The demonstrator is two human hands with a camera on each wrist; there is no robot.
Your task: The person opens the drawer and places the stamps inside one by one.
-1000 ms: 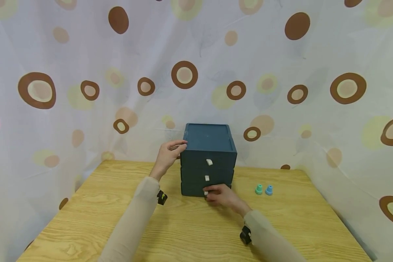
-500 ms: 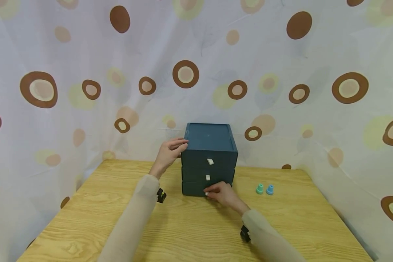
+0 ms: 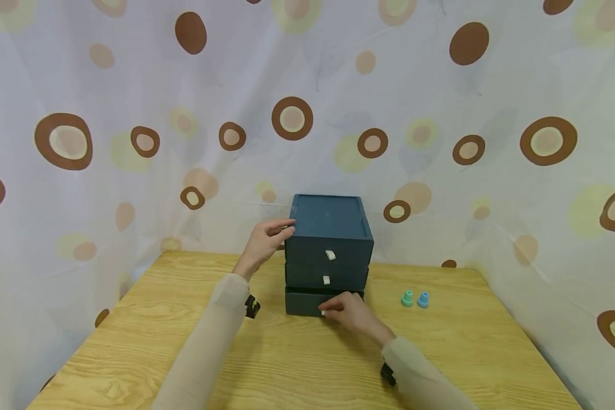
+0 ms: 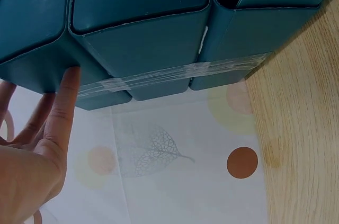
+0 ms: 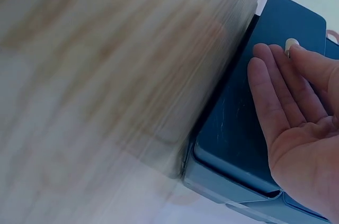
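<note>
A dark blue three-drawer box (image 3: 330, 216) stands at the back of the table in the head view, with a white pull tab on each drawer. Its bottom drawer (image 3: 302, 303) sits slightly out, leaving a dark gap above its front. My right hand (image 3: 356, 314) pinches the white pull tab (image 5: 291, 45) of that drawer between thumb and finger; the other fingers extend along the drawer front. With fingers fairly straight, my left hand (image 3: 263, 242) rests against the box's left side near the top. The left wrist view shows a fingertip on the side wall (image 4: 47, 68).
Right of the box, a green cone-like piece (image 3: 407, 299) and a blue one (image 3: 423, 300) stand upright on the wooden table (image 3: 287, 364). Clear tape (image 4: 175, 74) runs across the box's side. A patterned curtain (image 3: 307, 74) hangs behind the table.
The bottom drawer has come forward a little with my right hand on its tab; it was closed before. My left hand stays at the box's side.
</note>
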